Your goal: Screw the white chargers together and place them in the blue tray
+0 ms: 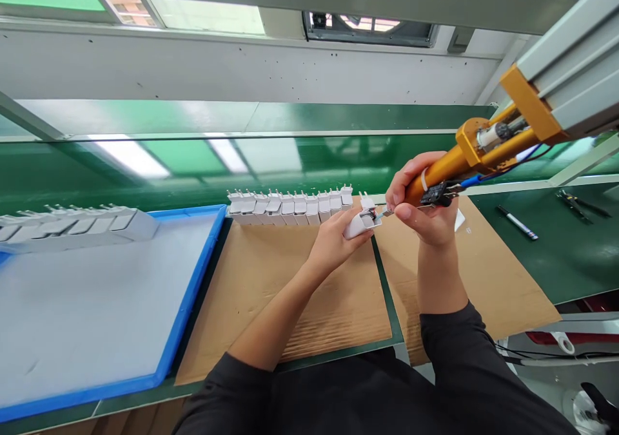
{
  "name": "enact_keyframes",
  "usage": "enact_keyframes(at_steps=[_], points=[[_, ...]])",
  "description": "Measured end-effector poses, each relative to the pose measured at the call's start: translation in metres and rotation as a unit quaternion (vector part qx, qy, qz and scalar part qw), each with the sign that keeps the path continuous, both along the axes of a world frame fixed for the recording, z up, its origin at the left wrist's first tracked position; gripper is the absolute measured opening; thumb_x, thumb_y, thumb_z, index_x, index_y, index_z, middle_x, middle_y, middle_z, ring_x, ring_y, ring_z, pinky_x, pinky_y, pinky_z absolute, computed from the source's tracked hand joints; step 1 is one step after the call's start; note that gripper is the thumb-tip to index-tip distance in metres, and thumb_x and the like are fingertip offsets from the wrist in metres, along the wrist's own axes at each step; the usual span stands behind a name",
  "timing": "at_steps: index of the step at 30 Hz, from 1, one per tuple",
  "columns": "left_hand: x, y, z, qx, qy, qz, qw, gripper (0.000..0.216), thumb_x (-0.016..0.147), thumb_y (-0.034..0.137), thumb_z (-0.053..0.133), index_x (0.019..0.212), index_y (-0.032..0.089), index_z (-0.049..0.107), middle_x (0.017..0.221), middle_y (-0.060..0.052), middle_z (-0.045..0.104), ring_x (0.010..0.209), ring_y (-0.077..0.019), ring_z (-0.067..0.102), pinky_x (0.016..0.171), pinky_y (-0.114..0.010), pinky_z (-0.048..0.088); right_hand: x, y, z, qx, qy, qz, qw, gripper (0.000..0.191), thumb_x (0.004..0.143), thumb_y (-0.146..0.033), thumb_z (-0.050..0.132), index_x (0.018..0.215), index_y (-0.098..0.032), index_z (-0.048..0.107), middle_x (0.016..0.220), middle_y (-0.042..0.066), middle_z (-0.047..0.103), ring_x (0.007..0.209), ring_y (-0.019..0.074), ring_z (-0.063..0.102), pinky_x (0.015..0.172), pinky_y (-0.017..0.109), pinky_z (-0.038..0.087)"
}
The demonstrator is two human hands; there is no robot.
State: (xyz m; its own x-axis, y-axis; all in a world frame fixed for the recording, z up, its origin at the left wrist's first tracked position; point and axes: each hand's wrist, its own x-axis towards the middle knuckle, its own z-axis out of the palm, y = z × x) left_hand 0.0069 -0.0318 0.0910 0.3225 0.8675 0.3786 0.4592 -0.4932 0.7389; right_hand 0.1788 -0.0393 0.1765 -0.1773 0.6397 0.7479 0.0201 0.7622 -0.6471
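While both hands meet above the cardboard sheet (290, 293):
Left hand (333, 241): closed around white charger (360, 223).
Right hand (425, 206): gripping orange screwdriver (464, 154), tip at charger.

Between the hands, the charger (358, 223) is smooth white plastic with a slight sheen. The tool (452, 164) in the right hand (425, 206) looks like orange satin metal. Under both hands lie matt, ribbed cardboard sheets (300, 293) on a glossy green bench (565, 254). Left of them, the tray (193, 293) has a smooth blue plastic rim.
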Motion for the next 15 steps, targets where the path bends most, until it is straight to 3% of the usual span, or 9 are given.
enact_keyframes(at_steps=[6,15], points=[[0.0001,-0.0031,0.003,0.015,0.025,0.007,1.0,0.044,0.082,0.037,0.07,0.124,0.025,0.06,0.108,-0.005,0.069,0.097,-0.0207,0.064,0.082,-0.03,0.051,-0.0035,-0.0017,0.0026,0.012,0.003,0.005,1.0,0.043,0.077,-0.05,0.072,0.107,-0.031,0.048,0.07,-0.005,0.048,0.056,0.0113,0.049,0.049,0.028,0.047],[0.0013,-0.0059,0.0033,0.038,0.045,0.01,0.998,0.037,0.083,0.036,0.069,0.116,0.023,0.062,0.1,-0.005,0.069,0.096,-0.0211,0.064,0.084,-0.03,0.05,-0.0028,-0.0047,0.0002,-0.032,0.004,0.002,0.999,0.049,0.073,-0.057,0.073,0.105,-0.029,0.049,0.072,-0.004,0.049,0.059,0.0127,0.052,0.053,0.03,0.052]])
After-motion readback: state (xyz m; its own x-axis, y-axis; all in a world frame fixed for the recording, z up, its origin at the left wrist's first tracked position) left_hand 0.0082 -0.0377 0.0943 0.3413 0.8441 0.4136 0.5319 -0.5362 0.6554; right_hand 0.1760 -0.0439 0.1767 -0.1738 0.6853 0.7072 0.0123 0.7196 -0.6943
